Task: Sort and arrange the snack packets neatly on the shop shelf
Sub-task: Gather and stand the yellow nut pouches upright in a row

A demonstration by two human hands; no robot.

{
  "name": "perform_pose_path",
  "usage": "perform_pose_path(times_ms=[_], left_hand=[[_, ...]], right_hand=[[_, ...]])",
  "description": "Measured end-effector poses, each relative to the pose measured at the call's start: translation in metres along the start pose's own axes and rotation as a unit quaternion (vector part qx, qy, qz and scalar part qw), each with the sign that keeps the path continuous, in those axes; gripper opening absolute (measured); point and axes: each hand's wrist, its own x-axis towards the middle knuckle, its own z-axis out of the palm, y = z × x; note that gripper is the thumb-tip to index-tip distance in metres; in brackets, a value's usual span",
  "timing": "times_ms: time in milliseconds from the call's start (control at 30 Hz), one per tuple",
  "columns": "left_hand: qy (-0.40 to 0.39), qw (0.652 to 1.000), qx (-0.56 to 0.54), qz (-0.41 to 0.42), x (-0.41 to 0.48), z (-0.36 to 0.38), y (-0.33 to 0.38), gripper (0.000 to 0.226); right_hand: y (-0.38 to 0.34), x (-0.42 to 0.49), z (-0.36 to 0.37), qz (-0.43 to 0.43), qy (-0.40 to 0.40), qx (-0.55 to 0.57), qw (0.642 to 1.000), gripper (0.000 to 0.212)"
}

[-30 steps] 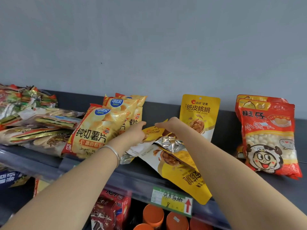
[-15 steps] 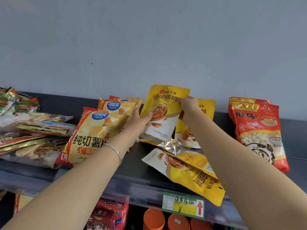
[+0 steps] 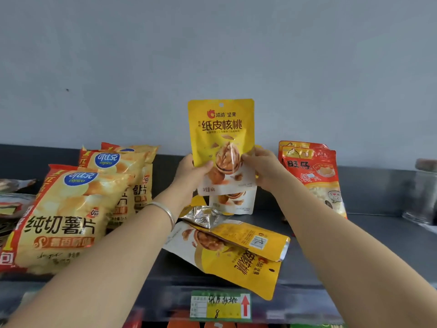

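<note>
walnut pouch (image 3: pixel 221 129) held upright between both hands, above the shelf (image 3: pixel 354 245).
left hand (image 3: pixel 191 172) and right hand (image 3: pixel 264 166) each pinched a lower side edge; below the grip other walnut pouches (image 3: pixel 236 259) lay flat, chip bags (image 3: pixel 63 216) to its left, red packets (image 3: pixel 312 171) to its right.

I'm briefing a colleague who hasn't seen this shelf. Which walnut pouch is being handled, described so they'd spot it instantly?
On the dark shelf under the grey wall, look between the potato-chip bags and the red packets. The yellow walnut pouch there is gripped by the left hand and right hand. Unlike the flat-lying pouches below, it is held upright in the air, front showing.
</note>
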Motion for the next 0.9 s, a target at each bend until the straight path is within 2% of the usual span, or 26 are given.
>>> perform_pose_path(times_ms=[67,133,167,267,333,400,467,567,667,800,900], left_hand=[[-0.032,0.994,0.102,-0.017,0.003,0.007,-0.005,0.030],[-0.092,0.966,0.243,-0.022,0.006,0.012,-0.013,0.050],[-0.144,0.933,0.329,-0.017,0.005,0.014,-0.017,0.055],[-0.282,0.799,0.530,-0.020,-0.007,0.017,-0.025,0.048],[-0.306,0.755,0.579,-0.030,-0.011,0.014,-0.031,0.046],[-0.305,0.731,0.610,-0.014,-0.014,0.007,-0.031,0.047],[-0.311,0.728,0.610,-0.009,-0.015,-0.002,-0.030,0.044],[-0.325,0.750,0.576,-0.023,-0.019,-0.016,-0.027,0.039],[-0.318,0.756,0.571,-0.030,-0.022,-0.027,-0.025,0.037],[-0.283,0.782,0.554,-0.024,-0.028,-0.032,-0.031,0.027],[-0.257,0.793,0.551,-0.032,-0.029,-0.031,-0.035,0.027]], right_hand=[[0.007,0.004,-0.017,-0.022,0.061,-0.032,0.997,0.016],[0.017,0.006,-0.033,-0.029,0.097,-0.041,0.994,0.028],[0.023,0.006,-0.039,-0.026,0.113,-0.059,0.991,0.031],[0.042,0.007,-0.047,-0.005,0.130,-0.099,0.987,0.029],[0.055,0.006,-0.046,0.015,0.119,-0.097,0.988,0.024],[0.066,0.007,-0.042,0.032,0.111,-0.082,0.990,0.022],[0.073,0.007,-0.035,0.051,0.101,-0.053,0.992,0.026],[0.079,0.006,-0.019,0.091,0.059,-0.004,0.994,0.032],[0.081,0.006,-0.007,0.105,0.039,0.015,0.994,0.033],[0.082,0.011,-0.003,0.103,0.058,0.021,0.993,0.031],[0.083,0.015,-0.005,0.093,0.085,0.002,0.992,0.027]])
